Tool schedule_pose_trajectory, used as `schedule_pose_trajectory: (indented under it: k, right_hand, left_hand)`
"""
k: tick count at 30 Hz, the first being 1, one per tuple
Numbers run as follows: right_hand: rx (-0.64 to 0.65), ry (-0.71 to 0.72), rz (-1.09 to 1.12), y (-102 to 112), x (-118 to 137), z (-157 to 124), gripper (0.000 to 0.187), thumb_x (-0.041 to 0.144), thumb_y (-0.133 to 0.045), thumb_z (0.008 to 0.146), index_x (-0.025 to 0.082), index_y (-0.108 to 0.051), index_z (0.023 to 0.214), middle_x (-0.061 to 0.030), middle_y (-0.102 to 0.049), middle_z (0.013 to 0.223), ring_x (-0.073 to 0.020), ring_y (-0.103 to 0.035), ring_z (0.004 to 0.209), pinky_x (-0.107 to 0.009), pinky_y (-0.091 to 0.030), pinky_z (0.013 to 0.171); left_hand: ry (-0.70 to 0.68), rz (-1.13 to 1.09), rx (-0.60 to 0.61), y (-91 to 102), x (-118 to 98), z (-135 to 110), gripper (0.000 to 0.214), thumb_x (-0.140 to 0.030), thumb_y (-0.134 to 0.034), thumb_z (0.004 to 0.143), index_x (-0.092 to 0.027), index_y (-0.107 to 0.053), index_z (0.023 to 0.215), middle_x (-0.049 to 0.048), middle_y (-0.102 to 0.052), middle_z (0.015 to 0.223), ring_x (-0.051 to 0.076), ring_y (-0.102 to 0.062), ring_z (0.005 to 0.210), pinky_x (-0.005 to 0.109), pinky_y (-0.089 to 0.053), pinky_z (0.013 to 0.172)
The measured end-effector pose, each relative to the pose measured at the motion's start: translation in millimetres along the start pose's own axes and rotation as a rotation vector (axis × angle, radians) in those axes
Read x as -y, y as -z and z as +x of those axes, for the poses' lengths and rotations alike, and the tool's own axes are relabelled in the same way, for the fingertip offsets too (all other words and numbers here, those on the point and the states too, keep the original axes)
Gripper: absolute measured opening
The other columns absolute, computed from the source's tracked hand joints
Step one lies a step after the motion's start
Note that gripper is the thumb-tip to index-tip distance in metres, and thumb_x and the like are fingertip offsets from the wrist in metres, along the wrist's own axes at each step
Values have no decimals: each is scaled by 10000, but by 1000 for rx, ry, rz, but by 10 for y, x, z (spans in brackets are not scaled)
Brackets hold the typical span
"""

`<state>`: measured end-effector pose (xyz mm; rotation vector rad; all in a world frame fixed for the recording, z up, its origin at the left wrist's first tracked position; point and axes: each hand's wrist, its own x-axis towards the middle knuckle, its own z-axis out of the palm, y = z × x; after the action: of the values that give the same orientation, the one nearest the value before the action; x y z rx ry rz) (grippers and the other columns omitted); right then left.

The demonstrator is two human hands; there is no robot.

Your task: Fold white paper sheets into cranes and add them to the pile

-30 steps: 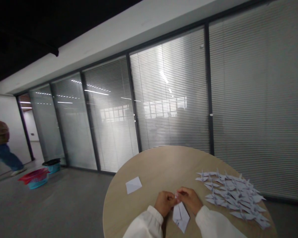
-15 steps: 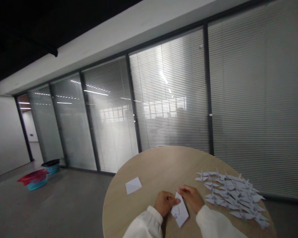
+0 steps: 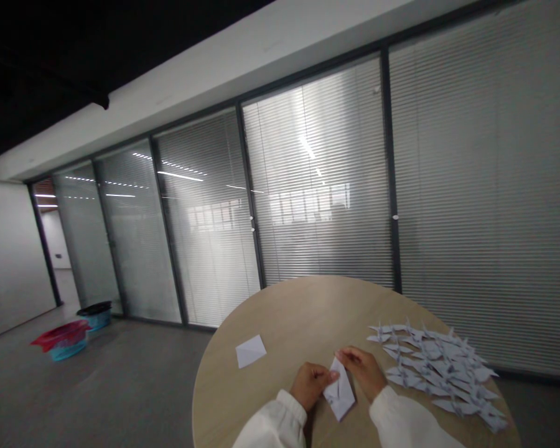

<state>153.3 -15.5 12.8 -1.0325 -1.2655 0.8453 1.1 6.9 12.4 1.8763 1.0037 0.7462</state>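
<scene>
A folded piece of white paper (image 3: 340, 396), pointed at its far end, lies between my hands near the front of the round table. My left hand (image 3: 312, 384) grips its left edge, the thumb pressed on top. At the far tip, the fingers of my right hand (image 3: 361, 368) pinch the paper. Several white folded paper cranes (image 3: 436, 367) are massed together to the right of my right hand. Farther left rests a flat square of white paper (image 3: 251, 351), with a crease across it and no hand touching it.
The round wooden table (image 3: 303, 305) stands before a glass partition (image 3: 322, 168) with blinds. On the grey floor at left are a blue bin with a red liner (image 3: 65, 339) and another with a black liner (image 3: 96, 314). A doorway (image 3: 56, 239) opens at far left.
My right hand has shifted very slightly along the paper's far tip. Both hands keep hold of the paper, and the cranes and the flat square stay where they were.
</scene>
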Motion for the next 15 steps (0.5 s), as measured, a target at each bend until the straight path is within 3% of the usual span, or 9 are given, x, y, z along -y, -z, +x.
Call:
schedule_pose_trajectory:
  k: [4,15]
  right_hand:
    - [-30,6,12,20,-16,9,373,508,-583,602,139,-620,630,-7,-571,559,-147,-494,556,-235,-392,520]
    - [-63,2,-5,6,7,-15,401,542,-575,595,143,-609,630,-19,-590,577,-167,-522,583,-244,-407,539]
  left_hand:
    - [24,-67,32,-16,-40,-21,593,-677,-458,579,-104,-580,483,-39,-389,431,70,-321,426,207,-276,449]
    - [53,-42,-53,-40,-137,-54,583,-662,-507,548,-91,-602,483,-15,-454,401,82,-381,386,212,-299,416]
